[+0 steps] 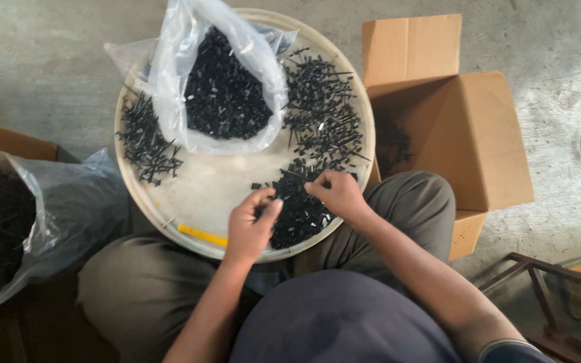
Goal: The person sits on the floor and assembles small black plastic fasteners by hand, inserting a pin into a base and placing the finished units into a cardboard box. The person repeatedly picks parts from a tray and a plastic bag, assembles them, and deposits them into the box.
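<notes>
A round cream tray [203, 188] rests on my lap, strewn with small black plastic parts. My left hand [253, 225] pinches a small black part at the edge of a pile of black parts [300, 208] near the tray's front. My right hand [337, 195] has its fingers closed on another small black piece just above the same pile. A clear plastic bag [220, 87] full of black parts lies across the back of the tray. More thin black pieces [146, 141] are scattered at the tray's left and a second scatter [321, 107] at its right.
An open cardboard box [452, 128] with a few black parts inside stands on the concrete floor to the right. A second plastic bag of black parts [28, 222] sits in a box at the left. A yellow stick [202, 235] lies on the tray. A metal frame [546, 282] is at lower right.
</notes>
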